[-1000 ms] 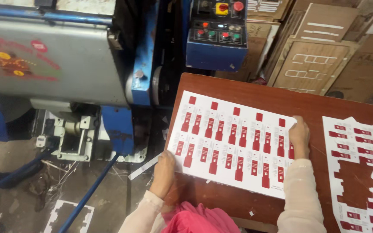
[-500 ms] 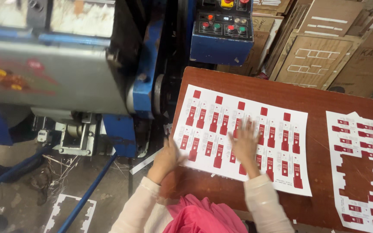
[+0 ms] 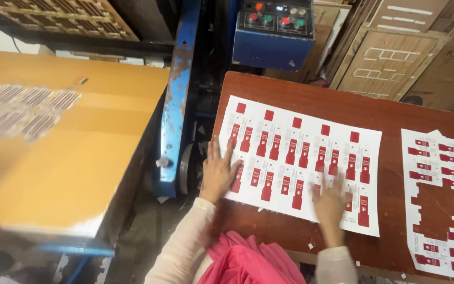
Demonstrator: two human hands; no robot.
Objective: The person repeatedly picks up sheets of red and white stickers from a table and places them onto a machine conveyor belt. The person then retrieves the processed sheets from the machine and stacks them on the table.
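Brown table point(image 3: 342, 100), stacked cardboard point(image 3: 390, 58) behind

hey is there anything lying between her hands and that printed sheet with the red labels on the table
Nothing visible does. The left hand lies flat on the printed sheet at its left edge, and the right hand, blurred, rests on its lower right part. No other thing lies on that sheet on the wooden table.
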